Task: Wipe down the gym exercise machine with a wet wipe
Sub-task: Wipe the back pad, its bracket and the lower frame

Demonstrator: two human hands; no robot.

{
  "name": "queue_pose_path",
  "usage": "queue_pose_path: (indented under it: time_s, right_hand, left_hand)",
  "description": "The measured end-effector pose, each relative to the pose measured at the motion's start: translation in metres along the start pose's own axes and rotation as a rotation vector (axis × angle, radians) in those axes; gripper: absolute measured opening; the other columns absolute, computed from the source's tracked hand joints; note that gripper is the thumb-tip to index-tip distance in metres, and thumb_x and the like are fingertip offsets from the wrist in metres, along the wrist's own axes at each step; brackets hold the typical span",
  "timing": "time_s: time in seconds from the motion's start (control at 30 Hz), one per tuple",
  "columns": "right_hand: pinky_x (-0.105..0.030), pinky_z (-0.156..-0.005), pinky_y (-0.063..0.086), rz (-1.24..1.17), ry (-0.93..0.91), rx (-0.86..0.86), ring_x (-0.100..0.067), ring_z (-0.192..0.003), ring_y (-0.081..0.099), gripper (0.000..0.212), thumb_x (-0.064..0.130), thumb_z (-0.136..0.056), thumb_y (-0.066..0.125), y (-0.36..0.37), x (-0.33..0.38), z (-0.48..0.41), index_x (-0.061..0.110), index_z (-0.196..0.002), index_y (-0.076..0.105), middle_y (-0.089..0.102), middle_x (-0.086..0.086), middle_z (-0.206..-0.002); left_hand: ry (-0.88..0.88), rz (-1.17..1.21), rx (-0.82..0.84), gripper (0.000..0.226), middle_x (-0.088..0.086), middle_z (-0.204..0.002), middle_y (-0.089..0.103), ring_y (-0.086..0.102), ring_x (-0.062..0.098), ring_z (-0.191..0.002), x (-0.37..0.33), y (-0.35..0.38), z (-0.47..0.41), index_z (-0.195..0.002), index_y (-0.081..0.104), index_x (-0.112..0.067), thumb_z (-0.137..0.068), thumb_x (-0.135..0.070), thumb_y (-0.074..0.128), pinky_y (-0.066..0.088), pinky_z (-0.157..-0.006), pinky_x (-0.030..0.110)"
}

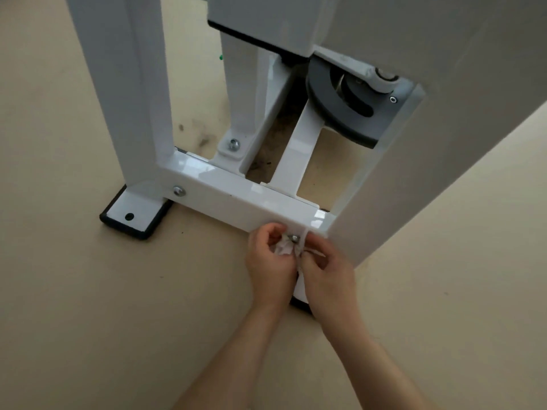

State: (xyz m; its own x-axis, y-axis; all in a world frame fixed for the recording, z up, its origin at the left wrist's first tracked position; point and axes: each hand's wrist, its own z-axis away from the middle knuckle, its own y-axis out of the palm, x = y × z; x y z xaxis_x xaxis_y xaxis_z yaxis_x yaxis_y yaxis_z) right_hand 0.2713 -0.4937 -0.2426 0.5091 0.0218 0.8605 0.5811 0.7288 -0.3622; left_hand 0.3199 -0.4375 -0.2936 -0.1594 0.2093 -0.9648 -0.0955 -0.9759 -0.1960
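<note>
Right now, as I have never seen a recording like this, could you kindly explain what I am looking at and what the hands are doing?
This single picture comes from a camera worn on a person's head, looking down at their own bare arms; there is no robot. The white frame is the base of a gym machine: an upright post, a low cross beam bolted to it, and a black-edged foot plate resting on the beige floor. Further back sits a dark grey disc. Dirt marks lie on the floor between the bars. The left hand and right hand meet at the beam's near end, both pinching a crumpled white wet wipe held at a bolt there, so that bolt seems to be what is being cleaned.
</note>
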Motion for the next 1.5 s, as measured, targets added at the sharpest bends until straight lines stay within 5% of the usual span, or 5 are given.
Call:
queue_pose_path:
  time_s: [0.17, 0.4, 0.7, 0.97, 1.5]
  right_hand:
    - [-0.010, -0.108, 0.029, 0.401, -0.401, -0.016, -0.006, -0.129, 0.044, 0.043, 0.006, -0.095, 0.050, 0.009, 0.021, -0.009, 0.016, -0.136, 0.055, 0.052, 0.007, -0.139]
    - [-0.039, -0.117, -0.008, 1.131, -0.626, 0.288, -0.023, -0.151, -0.007, 0.067, 0.025, -0.100, 0.034, 0.037, 0.028, -0.028, 0.012, -0.156, 0.000, -0.002, -0.008, -0.164]
    - [-0.012, -0.113, 0.018, 0.774, -0.573, 0.395, -0.005, -0.140, 0.031, 0.061, 0.002, -0.089, 0.050, 0.024, 0.056, -0.052, 0.022, -0.146, 0.043, 0.036, 0.012, -0.153]
    - [-0.041, -0.123, 0.009, 0.912, -0.648, 0.351, -0.011, -0.149, 0.012, 0.062, 0.011, -0.092, 0.047, 0.057, 0.045, -0.047, 0.017, -0.151, 0.030, 0.023, 0.004, -0.160]
    - [-0.037, -0.097, 0.041, 0.644, -0.558, 0.163, -0.002, -0.115, 0.050, 0.051, 0.019, -0.071, 0.046, 0.060, 0.041, -0.061, 0.029, -0.119, 0.060, 0.055, 0.021, -0.125]
  left_hand:
    - [-0.003, 0.205, -0.138, 0.035, -0.008, -0.096, 0.066, 0.064, 0.008, -0.090, -0.007, -0.021, -0.018, -0.093, 0.059, -0.035, -0.082, -0.004, 0.069, 0.050, -0.076, 0.019]
    - [0.382, -0.223, -0.241, 0.034, 0.002, -0.115, 0.057, 0.055, 0.014, -0.106, -0.002, -0.052, -0.045, -0.112, 0.063, -0.014, -0.081, -0.008, 0.074, 0.045, -0.093, 0.019]
    - [1.092, -0.882, 0.154, 0.043, 0.006, -0.142, 0.052, 0.047, 0.022, -0.133, 0.017, -0.087, -0.111, -0.140, 0.050, -0.011, -0.097, -0.010, 0.048, 0.031, -0.114, 0.043]
    - [0.898, -1.104, -0.154, 0.040, 0.012, -0.133, 0.059, 0.051, 0.030, -0.127, 0.016, -0.115, -0.153, -0.130, 0.058, -0.008, -0.091, -0.008, 0.047, 0.027, -0.111, 0.050]
    - [0.734, -0.683, 0.081, 0.010, 0.007, -0.083, 0.065, 0.055, 0.027, -0.082, -0.066, -0.049, -0.203, -0.083, 0.074, -0.009, -0.080, -0.019, 0.071, 0.050, -0.067, 0.034]
